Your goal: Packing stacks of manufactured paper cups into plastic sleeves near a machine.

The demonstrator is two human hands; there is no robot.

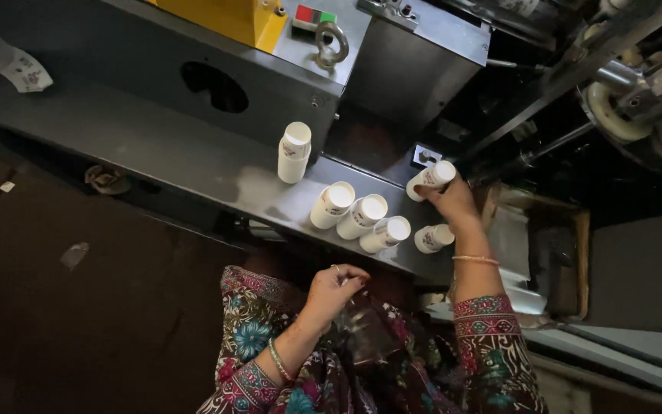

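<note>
Paper cup stack (430, 179) sits at the far right of the grey tabletop (178, 146), right hand (450, 201) fingers wrapped around it. Left hand (335, 287) fingers pinch clear plastic bag (365, 330) down by the lap. Four more cup stacks (362, 216) lie just beside, one (294, 151) stands further left.

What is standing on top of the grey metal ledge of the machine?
Six stacks of white paper cups stand on the ledge. The right hand grips one stack, covering part of it. How many cups each stack holds cannot be seen.
</note>
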